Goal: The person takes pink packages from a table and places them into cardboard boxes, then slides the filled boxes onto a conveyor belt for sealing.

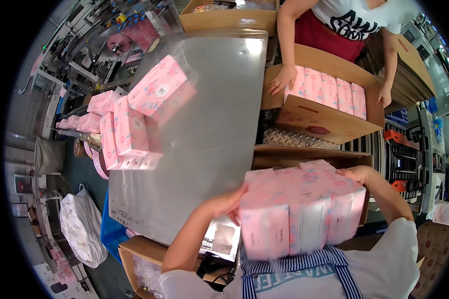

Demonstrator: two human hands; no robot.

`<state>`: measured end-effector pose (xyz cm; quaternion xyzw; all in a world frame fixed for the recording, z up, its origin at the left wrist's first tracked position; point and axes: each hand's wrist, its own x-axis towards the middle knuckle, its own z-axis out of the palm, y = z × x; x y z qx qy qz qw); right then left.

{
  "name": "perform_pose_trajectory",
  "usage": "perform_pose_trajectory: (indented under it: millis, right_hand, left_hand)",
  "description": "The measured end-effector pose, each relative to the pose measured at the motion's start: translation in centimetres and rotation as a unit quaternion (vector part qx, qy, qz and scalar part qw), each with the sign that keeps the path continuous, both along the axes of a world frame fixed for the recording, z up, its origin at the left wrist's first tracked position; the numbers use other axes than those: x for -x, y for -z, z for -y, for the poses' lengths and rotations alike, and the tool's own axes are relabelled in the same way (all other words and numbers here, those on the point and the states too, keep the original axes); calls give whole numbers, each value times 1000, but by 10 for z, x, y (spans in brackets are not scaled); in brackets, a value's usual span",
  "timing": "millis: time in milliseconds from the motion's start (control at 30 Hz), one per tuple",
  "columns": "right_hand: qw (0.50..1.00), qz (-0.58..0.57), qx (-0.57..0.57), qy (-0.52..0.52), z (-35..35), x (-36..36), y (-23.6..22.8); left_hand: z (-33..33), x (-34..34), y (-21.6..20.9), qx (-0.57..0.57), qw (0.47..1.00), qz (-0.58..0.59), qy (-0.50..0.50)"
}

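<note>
Between my two hands I hold a block of several pink tissue packs (309,212), side by side, close to my chest. My left hand (230,202) presses on the left end of the block. At the far right corner, my right hand (355,174) grips the other end. Just beyond the packs shows the rim of an open cardboard carton (312,151), its inside mostly hidden by them. On the metal table to my left lie loose pink tissue packs (157,85), one tilted against others.
A co-worker's hands (283,79) rest on another open carton (329,122) holding a row of packs. The metal table (204,134) stands at left, with packs on a conveyor (80,133) beyond its edge. A white bag (82,226) sits on the floor.
</note>
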<state>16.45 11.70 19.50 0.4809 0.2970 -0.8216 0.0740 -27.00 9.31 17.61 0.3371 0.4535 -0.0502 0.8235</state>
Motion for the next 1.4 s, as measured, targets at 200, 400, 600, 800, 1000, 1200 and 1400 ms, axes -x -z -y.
perform_pose_trajectory:
  millis: [200, 400, 600, 800, 1000, 1200, 1400]
  right_hand:
    - [980, 92, -54, 170, 34, 8, 146]
    - [904, 250, -197, 284, 93, 52, 291]
    - [932, 178, -114, 293, 92, 41, 296]
    - [924, 144, -120, 334, 85, 64, 305]
    - [943, 18, -76, 323, 89, 64, 330]
    - [719, 421, -539, 122, 62, 56, 382]
    - [823, 160, -524, 151, 4, 164, 204]
  left_hand:
    - [-26, -108, 87, -172, 949, -259, 43]
    - [35, -151, 158, -508, 690, -398, 328]
    - [88, -152, 181, -401, 727, -311, 463]
    - [72, -153, 211, -190, 829, -275, 449]
    - [18, -126, 118, -377, 919, -97, 59]
    - [-48, 88, 62, -708, 547, -397, -206]
    - [-63, 344, 53, -518, 404, -733, -179]
